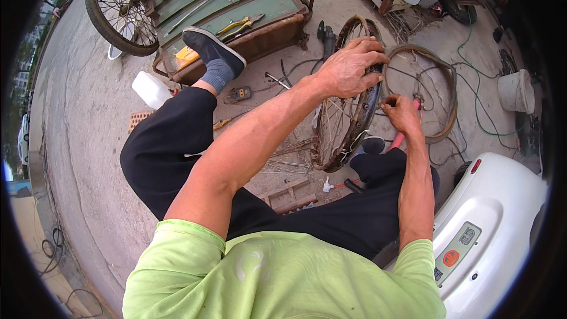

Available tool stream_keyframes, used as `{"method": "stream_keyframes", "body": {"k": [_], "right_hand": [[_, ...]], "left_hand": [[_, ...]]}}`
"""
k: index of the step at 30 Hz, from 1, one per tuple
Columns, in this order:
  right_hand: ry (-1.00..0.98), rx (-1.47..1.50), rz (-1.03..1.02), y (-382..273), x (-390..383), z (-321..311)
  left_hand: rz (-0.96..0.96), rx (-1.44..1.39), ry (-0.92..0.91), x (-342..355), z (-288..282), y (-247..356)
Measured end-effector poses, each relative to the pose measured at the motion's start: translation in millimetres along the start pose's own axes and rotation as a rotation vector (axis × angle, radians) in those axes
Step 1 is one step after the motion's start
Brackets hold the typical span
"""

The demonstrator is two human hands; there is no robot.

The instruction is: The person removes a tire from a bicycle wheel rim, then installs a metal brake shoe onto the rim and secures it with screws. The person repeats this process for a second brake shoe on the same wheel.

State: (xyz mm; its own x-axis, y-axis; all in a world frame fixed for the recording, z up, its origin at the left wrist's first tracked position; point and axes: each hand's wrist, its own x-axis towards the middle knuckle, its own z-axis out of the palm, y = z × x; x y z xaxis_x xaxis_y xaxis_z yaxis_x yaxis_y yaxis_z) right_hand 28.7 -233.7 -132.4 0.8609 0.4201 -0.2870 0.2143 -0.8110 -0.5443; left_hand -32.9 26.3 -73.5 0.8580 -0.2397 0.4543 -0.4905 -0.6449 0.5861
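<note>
A rusty spoked wheel point(361, 119) stands upright on the ground between my legs, tilted a little. My left hand point(354, 66) lies over the upper part of its rim, fingers bent around the edge. To the right of the rim, my right hand point(403, 114) is closed, thumb and fingers pinched together. Whatever is between those fingertips is too small to make out. Behind my right wrist runs a red tube-like thing point(398, 140). A worn tyre point(453, 97) lies on the ground just beyond that hand.
An upturned green cart point(260, 9) with tools, including yellow-handled pliers point(233, 25), stands far left under my left foot. A multimeter point(238, 94) and white jug point(152, 90) lie nearer. At right are a bucket point(515, 91), green cable point(476, 91) and white vehicle body point(502, 201).
</note>
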Motion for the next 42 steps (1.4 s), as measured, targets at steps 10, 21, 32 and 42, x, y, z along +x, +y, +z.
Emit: {"method": "stream_keyframes", "body": {"k": [10,21,32,42], "right_hand": [[0.071,-0.074,0.035,28.0,22.9,-3.0],[0.123,0.583,-0.160,-34.2,-8.8,13.5],[-0.027,0.630,-0.459,-39.7,-11.1,23.9],[-0.074,0.500,-0.780,-90.7,4.1,54.7]], "left_hand": [[-0.001,-0.043,-0.018,3.3,-0.9,3.6],[0.017,-0.068,0.016,6.5,9.6,3.6],[-0.031,-0.106,-0.002,0.4,-3.3,4.7],[-0.340,-0.326,0.118,-75.3,-78.3,-10.8]]}}
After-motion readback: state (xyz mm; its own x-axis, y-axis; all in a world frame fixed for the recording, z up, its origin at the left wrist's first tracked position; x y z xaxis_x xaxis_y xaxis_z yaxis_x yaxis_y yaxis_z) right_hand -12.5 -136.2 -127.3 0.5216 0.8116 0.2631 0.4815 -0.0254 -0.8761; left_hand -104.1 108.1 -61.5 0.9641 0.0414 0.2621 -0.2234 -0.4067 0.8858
